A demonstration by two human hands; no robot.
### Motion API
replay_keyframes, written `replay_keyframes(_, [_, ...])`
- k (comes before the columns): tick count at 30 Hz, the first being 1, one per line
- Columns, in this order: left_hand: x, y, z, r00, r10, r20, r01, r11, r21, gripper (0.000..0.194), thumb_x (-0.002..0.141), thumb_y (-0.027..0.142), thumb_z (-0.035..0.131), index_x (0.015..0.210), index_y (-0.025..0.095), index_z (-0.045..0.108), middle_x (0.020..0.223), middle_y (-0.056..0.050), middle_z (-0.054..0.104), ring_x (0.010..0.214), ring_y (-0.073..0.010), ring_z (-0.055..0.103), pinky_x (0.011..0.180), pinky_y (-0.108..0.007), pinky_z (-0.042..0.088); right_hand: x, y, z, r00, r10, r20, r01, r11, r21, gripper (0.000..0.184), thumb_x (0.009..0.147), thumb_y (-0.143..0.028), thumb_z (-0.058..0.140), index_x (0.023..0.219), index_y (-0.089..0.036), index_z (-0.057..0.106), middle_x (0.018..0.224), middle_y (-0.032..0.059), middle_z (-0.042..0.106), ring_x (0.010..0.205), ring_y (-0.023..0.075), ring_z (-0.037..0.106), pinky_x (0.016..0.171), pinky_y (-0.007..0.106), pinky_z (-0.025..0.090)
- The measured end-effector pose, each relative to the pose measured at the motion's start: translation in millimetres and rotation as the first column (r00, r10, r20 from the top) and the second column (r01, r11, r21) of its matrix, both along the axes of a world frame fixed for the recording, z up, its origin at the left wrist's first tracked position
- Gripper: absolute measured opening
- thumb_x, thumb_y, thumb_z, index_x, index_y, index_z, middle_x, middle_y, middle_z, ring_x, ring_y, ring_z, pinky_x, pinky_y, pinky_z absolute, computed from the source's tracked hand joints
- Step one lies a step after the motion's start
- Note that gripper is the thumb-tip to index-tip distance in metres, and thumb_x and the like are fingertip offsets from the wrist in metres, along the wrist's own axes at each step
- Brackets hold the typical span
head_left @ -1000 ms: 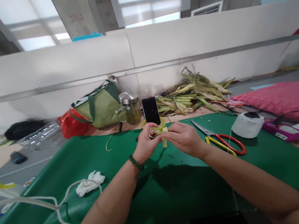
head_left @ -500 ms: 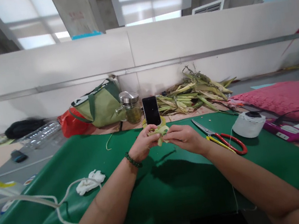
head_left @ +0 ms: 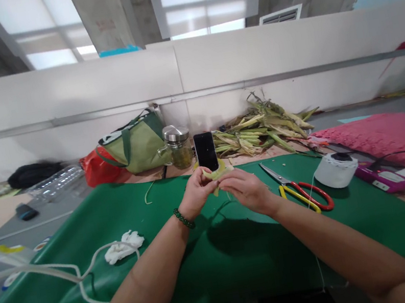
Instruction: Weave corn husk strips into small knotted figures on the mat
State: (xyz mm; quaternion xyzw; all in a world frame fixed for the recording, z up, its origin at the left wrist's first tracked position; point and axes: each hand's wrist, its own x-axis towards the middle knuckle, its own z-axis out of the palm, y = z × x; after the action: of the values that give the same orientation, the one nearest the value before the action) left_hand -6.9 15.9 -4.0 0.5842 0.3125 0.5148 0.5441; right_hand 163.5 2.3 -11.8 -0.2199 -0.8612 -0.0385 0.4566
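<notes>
My left hand (head_left: 197,193) and my right hand (head_left: 243,190) meet above the green mat (head_left: 212,253), both pinched on a small folded piece of pale green leaf (head_left: 216,176). The fingertips of the two hands touch around it, and most of the leaf is hidden by them. A dark bead bracelet (head_left: 183,219) circles my left wrist. Just behind the hands a black phone (head_left: 205,151) stands upright with its screen dark.
Red and yellow scissors (head_left: 298,190) and a white spool (head_left: 336,169) lie right of my hands. A heap of green leaves (head_left: 261,131), a lidded glass jar (head_left: 177,148) and a green bag (head_left: 133,145) line the wall. A white cloth (head_left: 122,246) and a white cord (head_left: 48,273) lie left.
Both hands have closed tighter together around the leaf piece and shifted slightly away from me. The leaf's hanging end has been drawn up between the fingers.
</notes>
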Motion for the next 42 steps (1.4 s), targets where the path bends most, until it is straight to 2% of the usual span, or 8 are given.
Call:
replay_keyframes(6, [2.2,2.6,-3.8,0.998,0.051,-0.03,-0.05,0.997,0.054,0.036,0.058,0.032,0.079,0.072,0.017,0.049,0.059,0.006,0.052,0.052,-0.0074,0.049,0.051,-0.021,0.039,-5.9,1.3,-4.6,0.977,-0.07,-0.202,0.05,0.993,-0.103,0.014,0.089,-0.023,0.054,0.082,-0.022,0.066,0.092,0.0079,0.064,0.089,0.0198,0.059,0.081,0.036,0.05])
replay_keyframes(9, [3.2,2.9,-5.3,0.998,0.034,-0.055,-0.03,0.997,0.074,0.034,0.059,0.031,0.078,0.071,0.017,0.049,0.059,0.006,0.053,0.052,-0.0078,0.05,0.052,-0.021,0.04,-6.6,3.3,-6.2,0.953,-0.081,-0.291,-0.003,0.961,-0.277,0.014,0.088,-0.026,0.055,0.081,-0.021,0.066,0.09,0.0068,0.067,0.088,0.0196,0.061,0.081,0.036,0.05])
replay_keyframes(14, [3.8,2.1,-5.4,0.995,0.018,-0.095,-0.008,0.995,0.1,0.032,0.062,0.031,0.076,0.071,0.017,0.049,0.063,0.005,0.054,0.057,-0.009,0.054,0.057,-0.022,0.042,-5.8,11.6,-7.8,0.901,-0.152,-0.406,-0.146,0.776,-0.614,0.015,0.078,-0.032,0.064,0.077,-0.018,0.066,0.077,0.0035,0.068,0.072,0.0159,0.061,0.069,0.029,0.049])
replay_keyframes(17, [3.8,1.5,-5.0,0.993,-0.002,-0.116,0.017,0.992,0.124,0.031,0.064,0.032,0.075,0.07,0.017,0.049,0.065,0.004,0.053,0.058,-0.0087,0.052,0.058,-0.022,0.042,-5.6,14.9,-7.7,0.868,-0.17,-0.467,-0.25,0.662,-0.706,0.018,0.071,-0.034,0.069,0.075,-0.017,0.067,0.074,0.0023,0.068,0.068,0.0147,0.06,0.067,0.028,0.049])
replay_keyframes(23, [3.3,1.3,-4.4,0.983,-0.008,-0.184,0.035,0.989,0.142,0.028,0.066,0.031,0.073,0.072,0.018,0.049,0.068,0.003,0.052,0.061,-0.01,0.051,0.059,-0.023,0.041,-4.2,18.4,-8.5,0.861,-0.181,-0.475,-0.285,0.601,-0.746,0.023,0.068,-0.038,0.071,0.074,-0.016,0.068,0.068,0.0006,0.067,0.061,0.0121,0.057,0.06,0.026,0.046])
replay_keyframes(26, [4.0,-0.9,-2.6,0.979,-0.007,-0.205,0.037,0.989,0.144,0.026,0.066,0.028,0.071,0.072,0.018,0.048,0.069,0.003,0.051,0.062,-0.0107,0.052,0.061,-0.024,0.042,-2.9,18.9,-8.6,0.891,-0.143,-0.43,-0.259,0.619,-0.741,0.021,0.072,-0.037,0.067,0.075,-0.016,0.068,0.068,0.0009,0.067,0.061,0.0123,0.057,0.059,0.025,0.046])
replay_keyframes(33, [3.1,-6.6,1.4,0.966,0.075,-0.247,-0.055,0.995,0.086,0.027,0.072,0.039,0.066,0.068,0.016,0.053,0.061,0.004,0.047,0.053,-0.0079,0.041,0.051,-0.022,0.034,-8.2,12.1,-9.3,0.936,-0.148,-0.319,-0.052,0.838,-0.543,0.014,0.081,-0.029,0.06,0.075,-0.018,0.066,0.076,0.0037,0.066,0.069,0.0147,0.058,0.062,0.026,0.045])
replay_keyframes(42, [-2.1,-2.4,2.6,0.959,0.06,-0.279,-0.056,0.998,0.022,0.025,0.069,0.037,0.069,0.067,0.015,0.057,0.056,0.004,0.049,0.052,-0.0082,0.041,0.051,-0.022,0.032,-7.2,8.8,-9.4,0.975,-0.088,-0.204,-0.009,0.903,-0.429,0.013,0.087,-0.025,0.053,0.077,-0.02,0.059,0.089,0.0057,0.066,0.081,0.0167,0.06,0.068,0.027,0.047])
